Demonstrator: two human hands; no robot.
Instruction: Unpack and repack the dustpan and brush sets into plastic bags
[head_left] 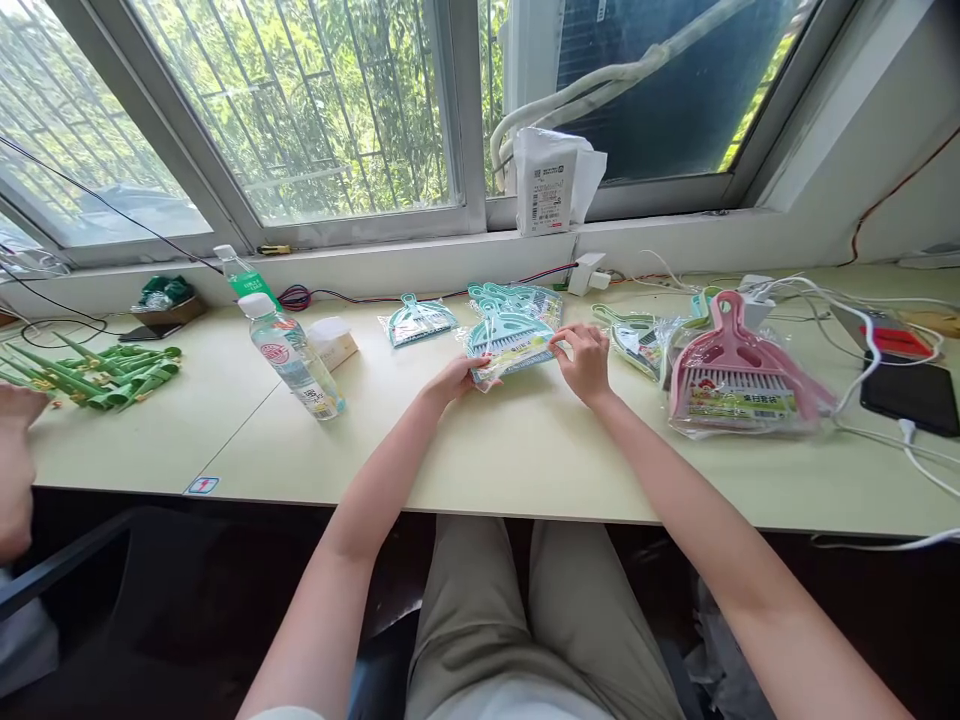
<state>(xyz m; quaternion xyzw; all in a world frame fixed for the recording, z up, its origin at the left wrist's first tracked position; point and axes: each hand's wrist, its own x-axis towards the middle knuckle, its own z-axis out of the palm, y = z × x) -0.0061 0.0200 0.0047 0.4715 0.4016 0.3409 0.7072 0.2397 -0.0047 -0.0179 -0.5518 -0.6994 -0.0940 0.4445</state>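
Observation:
A light-blue brush and dustpan set (511,343) in a clear plastic bag is held above the middle of the desk. My left hand (452,382) grips its lower left corner, fingers closed. At its right edge, my right hand (583,360) pinches the bag. Just behind lies another wrapped blue set (536,300), partly covered by the held one. A smaller blue set (420,319) rests to the left. Right of my right hand is a green set (636,338) in plastic, and beyond it a pink dustpan and brush set (739,375), also wrapped.
Two water bottles (294,355) and a small box (332,342) stand left. Green plant-like pieces (105,372) lie farther left, near another person's arm (13,470). White cables and a black phone (909,392) are right. A tissue pack (553,182) sits on the sill.

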